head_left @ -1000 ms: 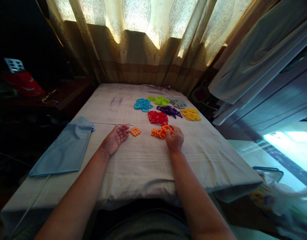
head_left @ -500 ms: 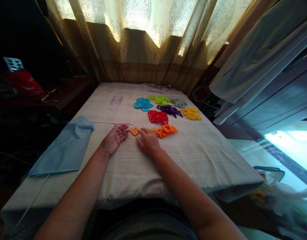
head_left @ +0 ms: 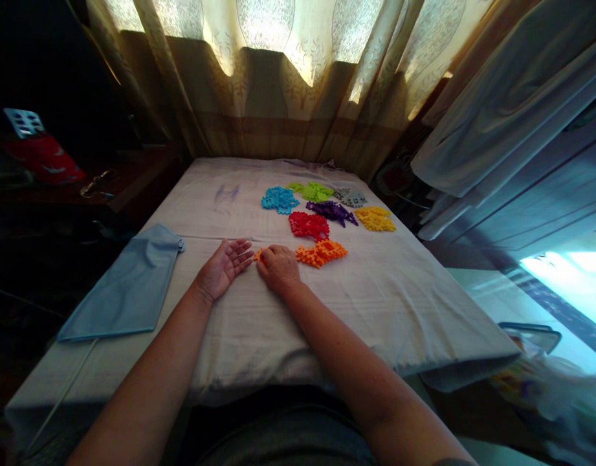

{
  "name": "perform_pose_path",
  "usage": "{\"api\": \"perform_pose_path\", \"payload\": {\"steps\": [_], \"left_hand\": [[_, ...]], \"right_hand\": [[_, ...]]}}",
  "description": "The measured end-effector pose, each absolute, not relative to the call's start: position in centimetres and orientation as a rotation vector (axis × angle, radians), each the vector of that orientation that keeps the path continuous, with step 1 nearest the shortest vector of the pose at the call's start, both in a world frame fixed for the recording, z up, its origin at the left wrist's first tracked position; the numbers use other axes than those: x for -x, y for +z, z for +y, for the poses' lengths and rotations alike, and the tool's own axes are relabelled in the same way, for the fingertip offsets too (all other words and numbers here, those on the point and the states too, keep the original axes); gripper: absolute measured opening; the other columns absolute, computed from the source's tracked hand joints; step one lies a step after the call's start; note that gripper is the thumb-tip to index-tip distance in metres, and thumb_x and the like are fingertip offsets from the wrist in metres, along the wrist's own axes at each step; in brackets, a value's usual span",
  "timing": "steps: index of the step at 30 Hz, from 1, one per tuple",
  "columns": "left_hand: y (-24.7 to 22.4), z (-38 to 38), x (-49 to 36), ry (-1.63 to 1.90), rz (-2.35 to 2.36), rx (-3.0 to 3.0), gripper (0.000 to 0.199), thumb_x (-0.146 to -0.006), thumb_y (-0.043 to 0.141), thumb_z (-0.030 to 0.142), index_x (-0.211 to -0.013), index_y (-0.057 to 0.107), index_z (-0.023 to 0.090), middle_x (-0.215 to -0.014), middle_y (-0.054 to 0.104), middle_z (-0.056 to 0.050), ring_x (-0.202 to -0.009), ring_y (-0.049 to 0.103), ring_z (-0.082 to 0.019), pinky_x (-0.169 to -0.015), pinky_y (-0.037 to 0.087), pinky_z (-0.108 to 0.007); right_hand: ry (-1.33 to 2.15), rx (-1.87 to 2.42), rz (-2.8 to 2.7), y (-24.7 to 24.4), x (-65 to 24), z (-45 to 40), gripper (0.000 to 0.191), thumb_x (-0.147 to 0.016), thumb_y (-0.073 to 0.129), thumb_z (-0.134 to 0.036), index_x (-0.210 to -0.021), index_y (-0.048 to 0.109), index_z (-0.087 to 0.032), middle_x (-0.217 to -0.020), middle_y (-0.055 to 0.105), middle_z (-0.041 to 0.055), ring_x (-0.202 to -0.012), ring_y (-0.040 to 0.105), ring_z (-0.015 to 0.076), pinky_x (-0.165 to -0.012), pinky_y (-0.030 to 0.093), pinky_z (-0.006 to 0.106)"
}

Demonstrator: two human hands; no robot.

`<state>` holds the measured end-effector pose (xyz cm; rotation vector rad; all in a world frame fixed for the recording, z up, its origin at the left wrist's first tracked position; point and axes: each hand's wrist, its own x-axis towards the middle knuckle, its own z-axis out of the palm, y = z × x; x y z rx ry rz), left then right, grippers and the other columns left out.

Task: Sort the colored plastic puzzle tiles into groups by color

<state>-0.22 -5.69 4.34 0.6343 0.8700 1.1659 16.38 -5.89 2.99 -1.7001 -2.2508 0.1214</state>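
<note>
My left hand [head_left: 224,267] rests palm up on the cloth with its fingers apart and nothing in it. To its right, my right hand [head_left: 279,266] lies palm down over a small orange piece [head_left: 258,255], covering most of it; its fingers are curled and their tips are hidden. A pile of orange pieces [head_left: 321,253] sits just right of that hand. Behind are piles of red pieces [head_left: 309,226], blue pieces [head_left: 279,200], purple pieces [head_left: 332,211], green pieces [head_left: 314,191], grey pieces [head_left: 350,197] and yellow pieces [head_left: 375,219].
A light cloth [head_left: 375,310] covers the table. On its left side lies a blue-grey fabric pouch [head_left: 127,285]. Curtains [head_left: 292,97] hang behind, and draped fabric [head_left: 501,97] is at the right. A red container [head_left: 50,160] stands on dark furniture at the left.
My right hand has moved left, over the small orange piece, which was mostly visible before. My left hand has stayed nearly still.
</note>
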Motion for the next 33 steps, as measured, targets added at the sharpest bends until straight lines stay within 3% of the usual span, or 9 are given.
{"api": "perform_pose_path", "payload": {"steps": [13, 19, 26, 33], "left_hand": [[4.5, -5.7, 0.3, 1.157, 0.892, -0.648, 0.041, -0.100, 0.038, 0.043, -0.103, 0.068, 0.015, -0.113, 0.071, -0.011, -0.095, 0.070, -0.017, -0.083, 0.057, -0.029], [4.3, -5.6, 0.2, 1.165, 0.904, -0.646, 0.042, -0.100, 0.037, 0.041, -0.103, 0.068, 0.014, -0.114, 0.071, -0.012, -0.096, 0.070, -0.018, -0.086, 0.056, -0.031], [4.5, -5.8, 0.2, 1.165, 0.918, -0.659, 0.040, -0.100, 0.038, 0.041, -0.103, 0.068, 0.015, -0.115, 0.071, -0.012, -0.096, 0.070, -0.017, -0.087, 0.056, -0.031], [4.3, -5.8, 0.4, 1.165, 0.913, -0.660, 0.037, -0.099, 0.041, 0.039, -0.104, 0.068, 0.015, -0.116, 0.070, -0.012, -0.098, 0.069, -0.017, -0.089, 0.055, -0.032]], "right_hand": [[-0.107, 1.390, -1.818, 2.3, -21.3, -6.1, 0.028, -0.089, 0.058, -0.035, -0.111, 0.064, -0.020, -0.118, 0.067, 0.0112, -0.110, 0.058, 0.0249, -0.099, 0.042, 0.039], [-0.265, 1.523, -1.529, 2.2, -27.4, -5.9, 0.028, -0.088, 0.055, -0.039, -0.104, 0.065, -0.019, -0.108, 0.070, 0.0119, -0.101, 0.061, 0.0251, -0.094, 0.045, 0.040], [-0.147, 1.801, -1.431, 1.5, -30.0, -5.9, 0.037, -0.083, 0.056, -0.041, -0.108, 0.066, -0.014, -0.106, 0.070, 0.0154, -0.099, 0.061, 0.0274, -0.092, 0.045, 0.041], [-0.031, 1.809, -1.316, 0.8, -31.3, -5.3, 0.042, -0.086, 0.047, -0.045, -0.107, 0.068, -0.016, -0.112, 0.070, 0.0151, -0.105, 0.061, 0.0273, -0.096, 0.044, 0.042]]}}
